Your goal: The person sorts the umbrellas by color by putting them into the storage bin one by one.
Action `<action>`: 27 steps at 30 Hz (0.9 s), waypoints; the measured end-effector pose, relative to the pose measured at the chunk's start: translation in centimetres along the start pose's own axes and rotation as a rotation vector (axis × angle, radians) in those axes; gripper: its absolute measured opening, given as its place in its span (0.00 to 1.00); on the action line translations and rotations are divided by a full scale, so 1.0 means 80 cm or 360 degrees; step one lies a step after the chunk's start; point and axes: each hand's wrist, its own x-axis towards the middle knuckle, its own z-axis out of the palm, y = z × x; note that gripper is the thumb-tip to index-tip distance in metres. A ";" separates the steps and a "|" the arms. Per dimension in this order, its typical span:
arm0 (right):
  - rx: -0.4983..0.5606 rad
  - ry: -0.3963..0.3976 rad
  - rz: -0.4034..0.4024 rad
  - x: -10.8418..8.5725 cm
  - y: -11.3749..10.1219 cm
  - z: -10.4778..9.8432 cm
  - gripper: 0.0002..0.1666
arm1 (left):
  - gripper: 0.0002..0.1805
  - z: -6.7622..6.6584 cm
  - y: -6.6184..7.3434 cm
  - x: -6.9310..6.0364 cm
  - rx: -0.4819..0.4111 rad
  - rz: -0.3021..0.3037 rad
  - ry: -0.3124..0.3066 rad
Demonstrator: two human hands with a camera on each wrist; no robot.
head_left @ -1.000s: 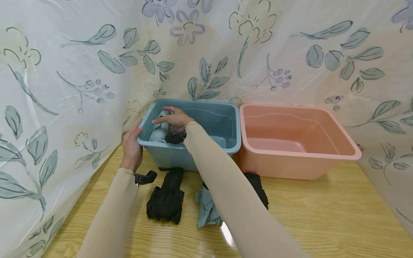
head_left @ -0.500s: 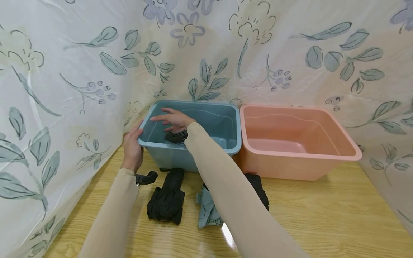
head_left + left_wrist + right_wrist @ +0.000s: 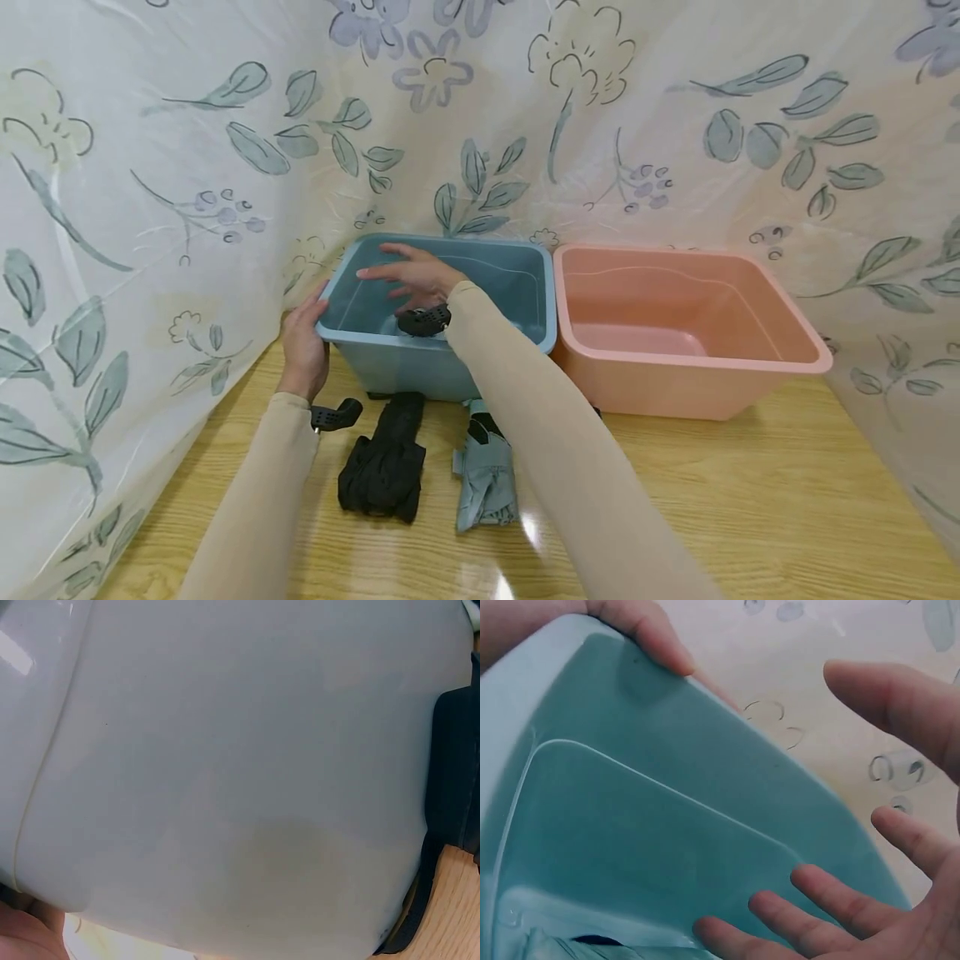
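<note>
My left hand (image 3: pixel 304 348) grips the left end of the blue tub (image 3: pixel 442 364), its fingers hooked over the rim. Inside that tub, above the floor, my right hand (image 3: pixel 422 278) hovers with fingers spread and nothing held. Below it, the right wrist view catches pleated grey-green fabric (image 3: pixel 555 946) at the tub's bottom; most of it is out of that view. In front of the tub lie a black folded umbrella (image 3: pixel 382 471) and a grey-green folded umbrella (image 3: pixel 486 483). The left wrist view is filled by the tub's outer wall (image 3: pixel 225 765).
A pink tub (image 3: pixel 690 387) stands against the blue tub's right side. Both are on a wood-grain table (image 3: pixel 750 500). Flower-printed sheeting (image 3: pixel 660 125) rises behind and at the sides. A black thing is nearly hidden behind my right forearm (image 3: pixel 555 433).
My right hand has let go of a grey-green rolled bundle, which dropped into the blue tub. The hand then shifted slightly right. My left hand has stayed on the rim.
</note>
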 end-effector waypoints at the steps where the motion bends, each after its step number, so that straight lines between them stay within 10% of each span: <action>1: -0.0001 0.0007 -0.0013 -0.004 -0.001 -0.002 0.48 | 0.27 0.000 0.000 0.000 -0.0002 0.0000 0.0000; 27: -0.0025 -0.0202 -0.0692 -0.213 0.014 -0.007 0.47 | 0.27 0.003 0.003 -0.004 -0.0060 0.0005 0.0031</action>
